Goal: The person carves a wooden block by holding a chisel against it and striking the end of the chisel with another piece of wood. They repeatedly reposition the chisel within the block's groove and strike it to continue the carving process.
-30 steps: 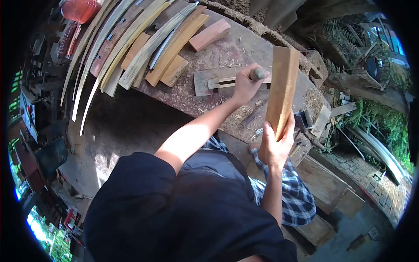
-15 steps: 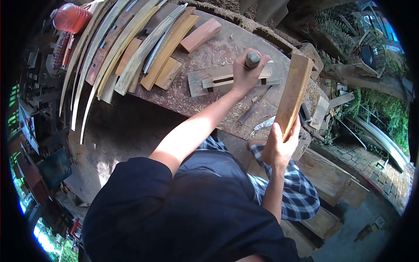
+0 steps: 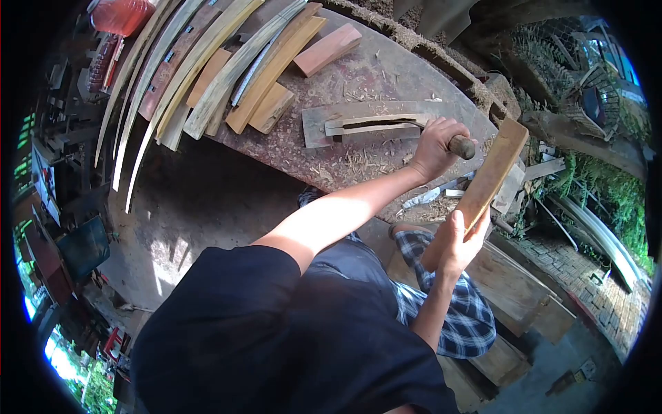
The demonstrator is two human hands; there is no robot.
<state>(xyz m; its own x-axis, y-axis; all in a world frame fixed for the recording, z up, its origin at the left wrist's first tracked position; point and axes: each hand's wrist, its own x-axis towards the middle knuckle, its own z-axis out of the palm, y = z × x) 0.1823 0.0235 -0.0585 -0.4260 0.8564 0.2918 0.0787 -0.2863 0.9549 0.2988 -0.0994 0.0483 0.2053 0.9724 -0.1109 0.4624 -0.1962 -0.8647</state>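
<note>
My left hand (image 3: 439, 146) is closed around the rounded handle (image 3: 462, 146) of a chisel. Its thin dark blade (image 3: 412, 123) slants left to the right end of a long slot in a pale wooden piece (image 3: 376, 126). That piece lies on a greyish board (image 3: 315, 119) on the workbench. In my right hand (image 3: 460, 243) is the lower end of a thick wooden block (image 3: 493, 172), raised and tilted to the right of the chisel handle, not touching it. Wood shavings (image 3: 362, 163) lie in front of the slotted piece.
Curved wooden strips (image 3: 207, 58) and short blocks (image 3: 272, 108) lie along the workbench's (image 3: 407, 72) left part. A reddish block (image 3: 328, 50) sits behind. Under my right forearm are my plaid-covered legs (image 3: 469, 324); boards (image 3: 514, 283) lean to their right.
My left hand has moved right and turned, tipping the chisel from nearly upright to a low slant. My right hand and the block have shifted slightly right and down, with the block tilted more.
</note>
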